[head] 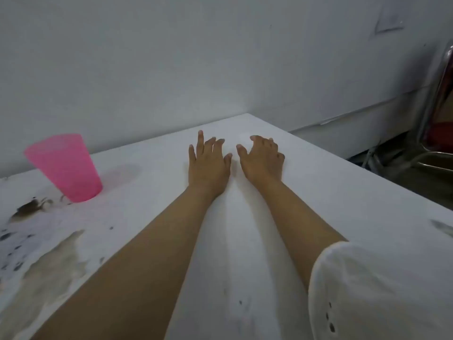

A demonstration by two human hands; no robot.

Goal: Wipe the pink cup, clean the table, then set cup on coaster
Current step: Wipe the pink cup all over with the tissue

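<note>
My white sleeve (382,290) sits bottom R. Both forearms stretch fwd. L hand (208,163) lies palm down on the tabletop (318,192), fingers nearly straight, holding nothing. R hand (262,160) is just beside it, fingers loosely bent, also empty. Pink cup (65,168) stands far L nr the wall, on its narrow base, mouth up, long axis approx vertical. Dark stains (31,209) lie just in front of it.
</note>
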